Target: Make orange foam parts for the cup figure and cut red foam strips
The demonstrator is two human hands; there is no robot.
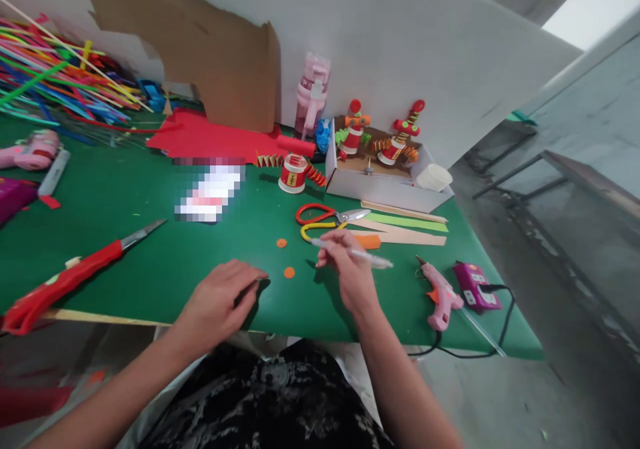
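My right hand (350,272) is closed around a whitish pen (373,257), which lies slantwise across it above the green table. My left hand (225,302) rests at the table's near side with curled fingers; something small and dark shows at its fingertips, too small to name. Between the hands lie two small orange paper discs (289,273), apart from both. Just beyond my right hand are scissors (340,217) with one red and one yellow handle loop. An orange paper piece (369,241) and pale and green paper strips (407,222) lie beside them.
A pink glue gun (441,295) and a purple power socket (477,287) with a black cord sit at right. Large red-handled scissors (75,275) lie at left. Behind stand a paper-cup figure (293,174), a white box (385,189) holding two more, and a pink bottle (313,95).
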